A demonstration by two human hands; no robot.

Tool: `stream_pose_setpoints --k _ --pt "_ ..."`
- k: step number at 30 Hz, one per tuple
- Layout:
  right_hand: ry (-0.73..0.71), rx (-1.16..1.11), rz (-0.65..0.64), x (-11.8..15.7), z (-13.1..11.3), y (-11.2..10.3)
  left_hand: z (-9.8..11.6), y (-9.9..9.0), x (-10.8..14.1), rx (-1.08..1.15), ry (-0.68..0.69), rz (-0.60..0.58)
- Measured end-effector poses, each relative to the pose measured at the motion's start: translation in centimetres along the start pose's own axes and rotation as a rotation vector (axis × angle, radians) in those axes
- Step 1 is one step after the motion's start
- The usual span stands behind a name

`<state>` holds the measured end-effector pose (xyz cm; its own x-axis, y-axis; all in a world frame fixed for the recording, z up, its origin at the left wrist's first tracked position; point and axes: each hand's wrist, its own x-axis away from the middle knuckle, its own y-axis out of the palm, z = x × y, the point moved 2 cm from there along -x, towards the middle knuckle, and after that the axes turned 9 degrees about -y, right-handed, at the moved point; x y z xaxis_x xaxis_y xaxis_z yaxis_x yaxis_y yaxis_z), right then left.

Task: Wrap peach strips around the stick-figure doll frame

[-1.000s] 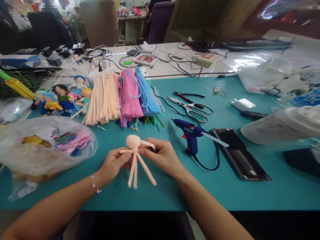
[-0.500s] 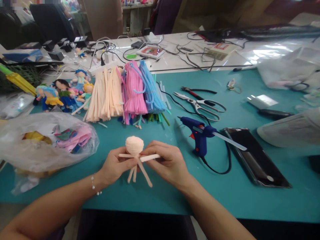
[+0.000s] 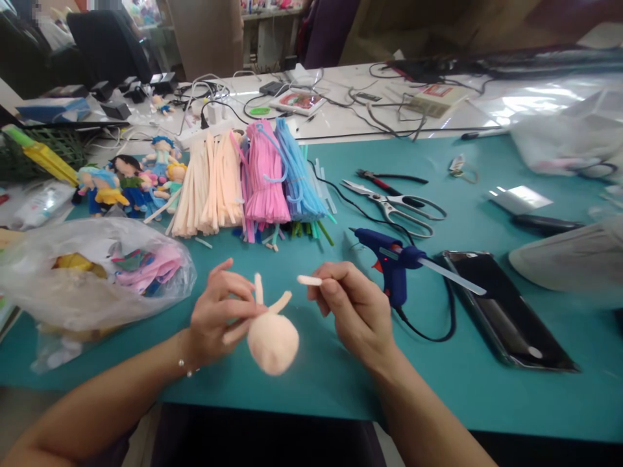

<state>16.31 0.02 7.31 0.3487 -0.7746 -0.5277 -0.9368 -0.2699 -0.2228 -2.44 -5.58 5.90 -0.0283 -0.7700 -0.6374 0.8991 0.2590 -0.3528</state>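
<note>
My left hand pinches a peach doll figure made of pipe cleaners. Its round head hangs toward me, and a few limbs stick up and out beyond the fingers. In my right hand, thumb and fingers close on a short, pale pipe cleaner piece, whose end points left. A gap separates this piece from the figure. Right of that hand lies a blue hot glue gun with a clear glue stick in its back.
Bundles of peach, pink and blue pipe cleaners lie behind my hands. Left are small dolls and a plastic bag of scraps. Scissors, pliers and a phone lie right.
The figure has flipped over, its head now low and toward me with limbs upward. My right hand has moved away to the right, holding the short piece apart from the figure.
</note>
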Motion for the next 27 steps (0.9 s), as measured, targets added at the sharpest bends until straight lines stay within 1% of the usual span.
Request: stream_pose_setpoints --k 1,3,6,10,15,19,23,27 --pt "-0.033 -0.003 -0.037 -0.2 -0.2 0.0 0.3 -0.2 -0.1 -0.067 0.067 -0.003" --pt "-0.099 -0.01 -0.121 -0.6 -0.6 -0.2 0.7 -0.3 -0.3 -0.156 0.136 0.009" --pt "-0.167 -0.042 -0.21 -1.0 -1.1 -0.5 0.8 -0.3 -0.4 -0.218 0.174 0.01" --pt "-0.224 -0.093 -0.261 -1.0 -1.2 -0.9 0.8 -0.1 -0.4 -0.238 0.231 -0.034" --pt "-0.231 -0.077 -0.31 -1.0 -1.6 -1.1 1.1 -0.1 -0.3 -0.244 0.294 -0.112" --pt "-0.199 -0.075 -0.353 -1.1 -1.9 -1.0 1.2 -0.2 -0.3 -0.246 0.316 -0.135" --pt "-0.177 -0.073 -0.413 -1.0 -2.0 -0.8 1.1 -0.2 -0.3 -0.255 0.318 -0.165" --pt "-0.195 -0.045 -0.443 -1.0 -2.0 -0.7 0.9 -0.1 -0.2 -0.255 0.301 -0.169"
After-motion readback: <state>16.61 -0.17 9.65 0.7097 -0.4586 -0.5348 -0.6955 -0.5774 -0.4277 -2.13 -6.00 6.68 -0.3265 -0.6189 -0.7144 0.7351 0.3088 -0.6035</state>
